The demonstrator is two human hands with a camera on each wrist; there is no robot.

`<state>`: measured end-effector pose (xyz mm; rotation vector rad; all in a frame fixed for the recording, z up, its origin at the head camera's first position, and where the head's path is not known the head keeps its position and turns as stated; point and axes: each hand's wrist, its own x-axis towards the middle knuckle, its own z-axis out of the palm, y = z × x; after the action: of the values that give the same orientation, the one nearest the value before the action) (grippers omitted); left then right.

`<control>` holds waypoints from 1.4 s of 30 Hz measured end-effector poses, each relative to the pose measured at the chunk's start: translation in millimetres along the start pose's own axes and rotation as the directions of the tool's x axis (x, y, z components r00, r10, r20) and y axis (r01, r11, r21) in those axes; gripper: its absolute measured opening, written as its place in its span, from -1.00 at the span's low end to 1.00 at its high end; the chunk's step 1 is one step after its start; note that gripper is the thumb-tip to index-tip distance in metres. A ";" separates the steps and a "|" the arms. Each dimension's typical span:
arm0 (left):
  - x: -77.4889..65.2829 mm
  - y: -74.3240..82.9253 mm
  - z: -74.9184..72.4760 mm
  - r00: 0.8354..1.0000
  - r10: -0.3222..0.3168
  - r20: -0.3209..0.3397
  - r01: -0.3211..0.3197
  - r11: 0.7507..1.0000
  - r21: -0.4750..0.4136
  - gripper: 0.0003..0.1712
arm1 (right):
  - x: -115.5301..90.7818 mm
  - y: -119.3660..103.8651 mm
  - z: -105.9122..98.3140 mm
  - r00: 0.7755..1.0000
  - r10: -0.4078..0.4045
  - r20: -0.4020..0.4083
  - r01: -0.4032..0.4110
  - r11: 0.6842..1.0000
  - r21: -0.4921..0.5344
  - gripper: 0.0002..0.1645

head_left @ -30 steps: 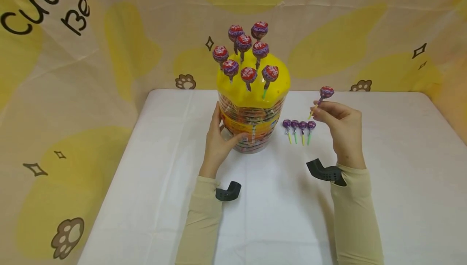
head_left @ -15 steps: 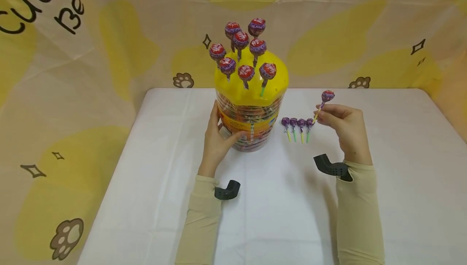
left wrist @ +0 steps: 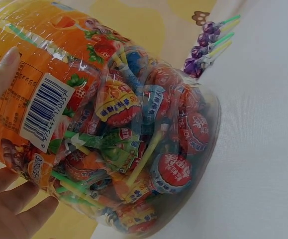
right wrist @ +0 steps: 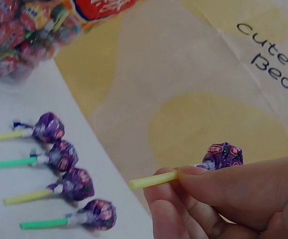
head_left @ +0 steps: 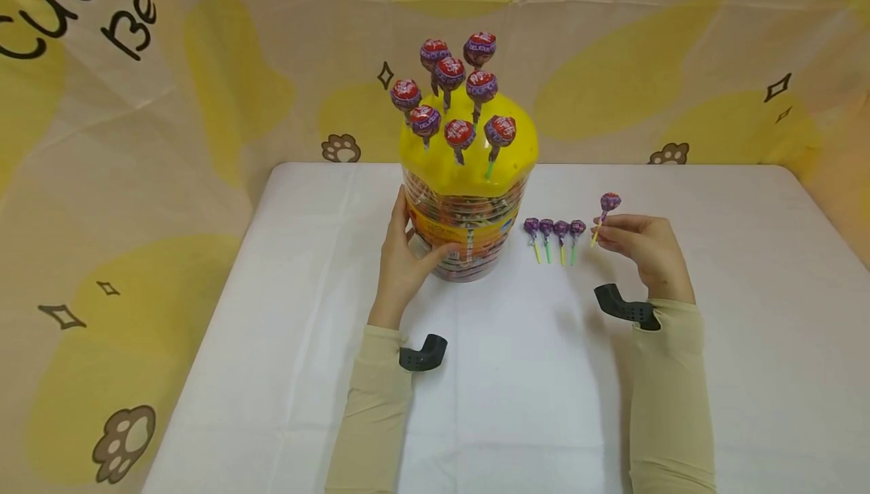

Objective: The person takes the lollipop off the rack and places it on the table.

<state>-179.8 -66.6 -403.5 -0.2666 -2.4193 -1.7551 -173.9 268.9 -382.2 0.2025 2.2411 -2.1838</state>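
My left hand (head_left: pixel 402 267) grips the lower left side of a clear plastic jar (left wrist: pixel 163 149) filled with wrapped lollipops, its thumb across the orange label. Several red and purple lollipops (head_left: pixel 459 133) stand upright in the jar's yellow lid (head_left: pixel 519 154). To the right, my right hand (head_left: pixel 646 248) pinches a purple-wrapped lollipop (head_left: pixel 609 202) by its yellow stick (right wrist: pixel 153 180), candy end up. It is just right of a row of several purple lollipops (head_left: pixel 560 228) lying side by side on the table, sticks toward me.
The white table (head_left: pixel 530 403) has its back edge against a yellow patterned cloth backdrop (head_left: pixel 612 63). Black wrist mounts (head_left: pixel 423 353) sit on both sleeves. The jar stands left of the lollipop row.
My right hand has moved right and then down toward the table, bringing its lollipop lower beside the row. My left hand keeps its hold on the jar.
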 end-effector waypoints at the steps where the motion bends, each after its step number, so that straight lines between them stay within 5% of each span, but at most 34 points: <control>1: 0.2 -0.3 0.1 1.000 0.000 0.000 0.000 1.000 0.002 0.19 | 0.9 2.2 -1.7 1.000 0.015 0.004 -0.015 1.000 -0.008 -0.92; 10: 0.0 -1.3 -0.1 1.000 0.015 0.002 -0.015 1.000 -0.002 0.17 | 8.4 18.7 -10.2 0.991 0.136 0.018 -0.130 0.972 -0.197 -0.67; 19: -0.1 0.4 0.0 1.000 0.002 0.003 -0.002 1.000 0.001 0.17 | 12.3 31.5 -16.1 0.976 0.214 0.040 -0.206 0.968 -0.143 -0.88; 26: 0.2 -0.4 0.3 1.000 -0.005 0.006 0.005 1.000 -0.002 0.17 | 16.5 39.5 -18.0 0.963 0.259 0.074 -0.246 0.957 -0.152 -0.66; 42: 0.5 -0.9 0.5 1.000 -0.007 0.004 0.007 1.000 0.001 0.17 | 16.2 43.8 -17.7 0.962 0.265 0.058 -0.251 0.950 -0.187 -0.51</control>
<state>-180.5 -66.3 -404.3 -0.2619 -2.4261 -1.7581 -184.2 288.8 -426.8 0.3729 2.2056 -1.8182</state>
